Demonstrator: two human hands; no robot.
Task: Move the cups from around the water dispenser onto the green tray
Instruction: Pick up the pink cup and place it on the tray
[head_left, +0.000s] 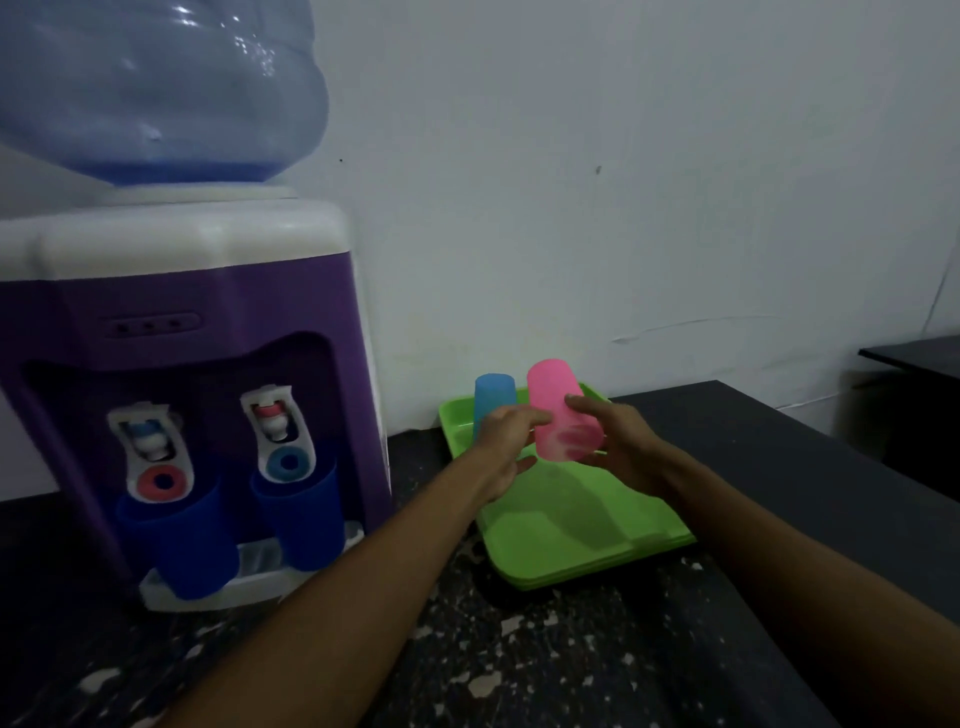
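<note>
Right of centre in the frame, above the green tray (582, 545): pink cup (556, 400), tilted, base up and mouth down, not yet set down. Wrapped at its lower end by the right hand (623, 452), thumb on top and fingers curled beneath. Touched on its near side by the fingertips of the left hand (504, 447), half curled (bearing any weight or only steadying, could not tell). Just behind, in the tray's far corner, a light blue cup (493, 397), upside down, partly hidden by the left hand.

Main risk, as judged: knocking the light blue cup over with the left knuckles or the pink cup's base, given so little room between them. Could also have landed the pink cup on its rim edge while tilted, and toppled it. Smooth plastic held only near the mouth, so a slip seemed possible too.

Lower left of the frame, under the taps of the water dispenser (208, 301): left dark blue cup (182, 545) and right dark blue cup (306, 514), both leaning, not yet collected, easy to tip on reaching in.
</note>
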